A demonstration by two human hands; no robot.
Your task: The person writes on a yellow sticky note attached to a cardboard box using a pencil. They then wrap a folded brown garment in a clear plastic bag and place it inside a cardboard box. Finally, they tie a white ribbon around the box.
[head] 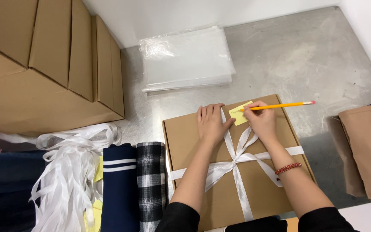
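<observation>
While the left hand (211, 124) is lying flat with fingers spread on the lid of the box (237, 163), the right hand (260, 120) is pinching a yellow pencil (280, 105) and pressing its tip to a yellow note (240, 114) that is sitting on the box's far edge. The box is resting on the grey metal surface (288, 56), directly in front of the person, and a white ribbon (236, 160) is crossing it and meeting in a bow at the middle. A red bracelet (287, 168) is circling the right wrist. Just left of the box, folded navy and checked cloths (138, 184) are lying beside a heap of loose ribbons (71, 172). Large cartons (44, 64) are standing at the far left, a stack of clear bags (185, 58) is lying beyond the box, and tan cloth (366, 150) is lying at the right.
</observation>
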